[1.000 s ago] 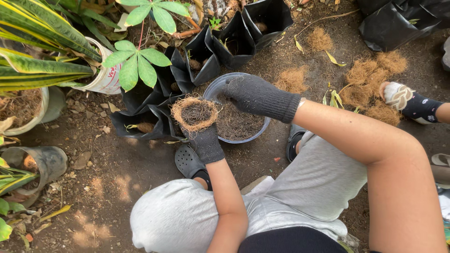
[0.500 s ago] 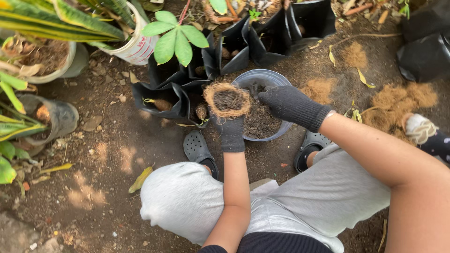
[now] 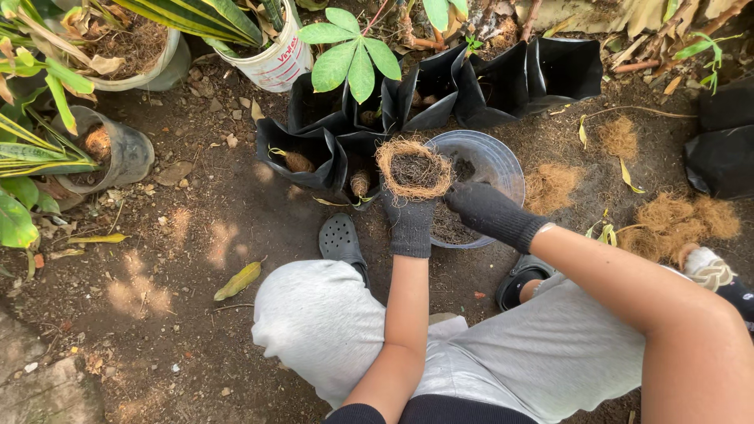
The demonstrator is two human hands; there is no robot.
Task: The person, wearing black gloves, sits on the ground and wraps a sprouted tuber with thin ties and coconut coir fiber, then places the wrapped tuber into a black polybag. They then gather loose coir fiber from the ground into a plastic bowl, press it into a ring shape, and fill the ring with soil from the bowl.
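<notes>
My left hand [image 3: 410, 222], in a dark knit glove, holds up a round nest of brown coconut fibre [image 3: 414, 167] with dark soil in its middle. My right hand [image 3: 485, 210], gloved the same way, reaches down into a grey round basin [image 3: 503, 161] of dark soil just behind the nest. Whether the right fingers hold soil is hidden. I squat in light grey shorts with dark clogs [image 3: 341, 238] on my feet.
Black plastic grow bags [image 3: 310, 149] stand in a row behind the basin, one with a green seedling [image 3: 351, 51]. Loose fibre heaps [image 3: 675, 216] lie on the dirt at right. Potted plants, a white bucket [image 3: 275, 59] and a tipped pot [image 3: 118, 153] crowd the left.
My right hand has dropped from over the basin down into its soil. My left hand keeps the fibre nest raised. The view has shifted slightly.
</notes>
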